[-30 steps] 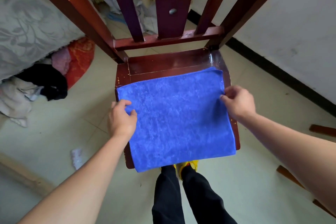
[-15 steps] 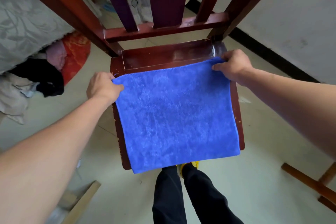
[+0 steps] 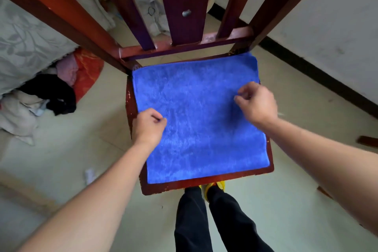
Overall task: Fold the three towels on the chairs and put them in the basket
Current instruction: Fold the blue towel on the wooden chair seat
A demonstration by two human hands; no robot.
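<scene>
A blue towel (image 3: 204, 120) lies spread flat over the seat of a dark red wooden chair (image 3: 206, 185). My left hand (image 3: 149, 127) sits on the towel's left edge about halfway along, fingers curled with the thumb against them; the hand hides whether it pinches the cloth. My right hand (image 3: 258, 104) is over the right part of the towel, blurred, fingers loosely curled with no cloth raised between them. No basket and no other towel is in view.
The chair's slatted back (image 3: 184, 6) rises right in front of me. A pile of clothes (image 3: 47, 96) lies on the floor to the left under a grey patterned cover. A white wall with a dark skirting (image 3: 319, 75) runs along the right. My legs (image 3: 204, 221) stand at the seat's front edge.
Both hands have left the towel's far corners and come back toward me to its middle. The towel now lies further back on the seat, its front edge no longer hanging over.
</scene>
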